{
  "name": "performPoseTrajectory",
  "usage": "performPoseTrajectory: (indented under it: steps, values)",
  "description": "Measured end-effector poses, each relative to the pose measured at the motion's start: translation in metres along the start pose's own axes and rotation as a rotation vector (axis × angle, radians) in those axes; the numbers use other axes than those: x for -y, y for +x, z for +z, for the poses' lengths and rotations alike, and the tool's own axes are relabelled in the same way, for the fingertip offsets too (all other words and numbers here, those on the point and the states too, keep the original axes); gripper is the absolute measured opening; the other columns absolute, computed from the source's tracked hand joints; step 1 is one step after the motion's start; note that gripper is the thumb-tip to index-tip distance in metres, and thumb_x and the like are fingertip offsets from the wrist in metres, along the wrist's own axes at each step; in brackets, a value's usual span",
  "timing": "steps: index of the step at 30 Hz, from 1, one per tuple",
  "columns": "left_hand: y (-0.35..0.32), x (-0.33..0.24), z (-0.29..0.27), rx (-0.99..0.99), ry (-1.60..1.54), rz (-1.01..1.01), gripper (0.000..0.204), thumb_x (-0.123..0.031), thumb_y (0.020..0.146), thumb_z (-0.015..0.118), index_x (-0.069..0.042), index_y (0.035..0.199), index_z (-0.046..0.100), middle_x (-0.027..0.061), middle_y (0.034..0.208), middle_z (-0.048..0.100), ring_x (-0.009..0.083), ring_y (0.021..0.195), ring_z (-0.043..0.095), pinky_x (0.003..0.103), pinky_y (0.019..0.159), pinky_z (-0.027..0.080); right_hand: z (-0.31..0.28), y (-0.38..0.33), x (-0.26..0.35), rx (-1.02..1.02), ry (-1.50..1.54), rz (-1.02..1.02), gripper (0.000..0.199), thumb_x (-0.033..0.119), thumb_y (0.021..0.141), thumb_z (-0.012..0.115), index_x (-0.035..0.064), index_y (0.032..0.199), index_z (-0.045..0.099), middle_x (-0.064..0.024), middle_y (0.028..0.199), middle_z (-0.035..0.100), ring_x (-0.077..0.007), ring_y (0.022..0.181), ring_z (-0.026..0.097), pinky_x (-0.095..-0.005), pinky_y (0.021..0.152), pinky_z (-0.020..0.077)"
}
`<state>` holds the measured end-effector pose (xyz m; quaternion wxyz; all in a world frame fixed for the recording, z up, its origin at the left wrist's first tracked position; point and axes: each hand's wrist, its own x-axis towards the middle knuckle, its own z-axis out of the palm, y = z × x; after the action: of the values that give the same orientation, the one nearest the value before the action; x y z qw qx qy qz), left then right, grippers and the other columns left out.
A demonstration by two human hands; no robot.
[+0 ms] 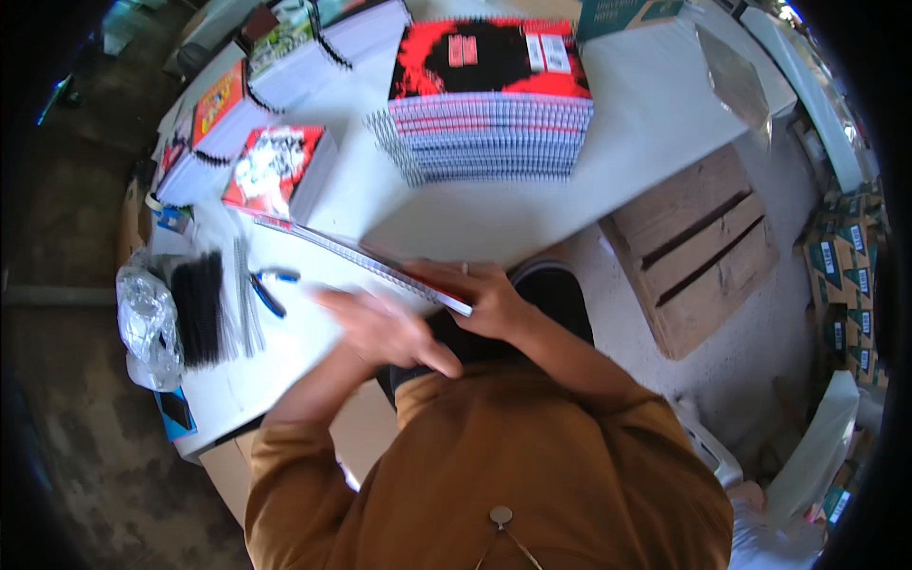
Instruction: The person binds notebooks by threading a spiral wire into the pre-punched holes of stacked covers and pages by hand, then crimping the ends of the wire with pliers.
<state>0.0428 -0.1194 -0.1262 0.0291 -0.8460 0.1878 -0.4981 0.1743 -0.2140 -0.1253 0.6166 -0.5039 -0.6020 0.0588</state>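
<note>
Okay, right hand (pixel 491 296) grips the spiral-bound notebook (pixel 380 270), left hand (pixel 385 329) open and seemingly empty just beside it; I'd keep that coil edge (pixel 334 246) steady.

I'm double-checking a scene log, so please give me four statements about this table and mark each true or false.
1. The bare right hand holds a thin, white-edged spiral-bound notebook. True.
2. The bare left hand grips blue-handled pliers. False: the pliers lie on the white table, to that hand's left.
3. A tall stack of red-and-black notebooks stands on the table. True.
4. The brown slatted wooden pallet is left of the table. False: the pallet lies to its right.
</note>
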Motion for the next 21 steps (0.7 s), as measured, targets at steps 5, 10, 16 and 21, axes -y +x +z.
performPoseTrajectory:
  steps: [5,10,16,21]
  values:
    - [0.011,0.009,-0.002,0.231,0.036,-0.298,0.109,-0.081,0.072,0.030,0.010,0.131,0.028,0.0287,0.135,0.027,0.0457,0.129,0.020,0.061,0.102,0.009,0.002,0.006,0.002,0.024,-0.028,-0.011,0.053,0.003,0.067,0.065,0.0136,0.118,0.057,-0.0108,0.109,0.062,-0.0260,0.088,0.064,-0.0350,0.075,0.0518]
    - [0.050,0.030,0.002,-0.065,0.355,-0.342,0.107,-0.079,0.075,0.024,0.009,0.135,0.018,0.0334,0.132,0.024,0.0523,0.128,0.013,0.067,0.100,0.007,0.004,0.004,0.002,-0.002,-0.020,0.091,0.056,0.003,0.065,0.066,0.0124,0.120,0.056,-0.0111,0.105,0.063,-0.0279,0.087,0.064,-0.0348,0.074,0.0514]
    - [-0.015,-0.011,0.006,0.326,0.050,-0.365,0.116,-0.084,0.069,0.029,0.007,0.138,0.007,0.0314,0.141,0.010,0.0485,0.132,0.004,0.062,0.101,-0.003,0.008,0.011,0.004,-0.099,0.051,0.011,0.041,0.007,0.074,0.065,0.0062,0.114,0.058,-0.0117,0.100,0.065,-0.0263,0.079,0.065,-0.0321,0.069,0.0517]
    - [0.085,0.044,-0.005,0.009,0.505,-0.449,0.091,-0.066,0.086,0.020,0.009,0.137,0.013,0.0275,0.139,0.020,0.0451,0.131,0.014,0.057,0.104,0.012,0.009,0.006,0.006,-0.020,0.036,0.111,0.039,0.005,0.075,0.064,0.0057,0.113,0.059,-0.0125,0.097,0.065,-0.0266,0.080,0.065,-0.0329,0.069,0.0517]
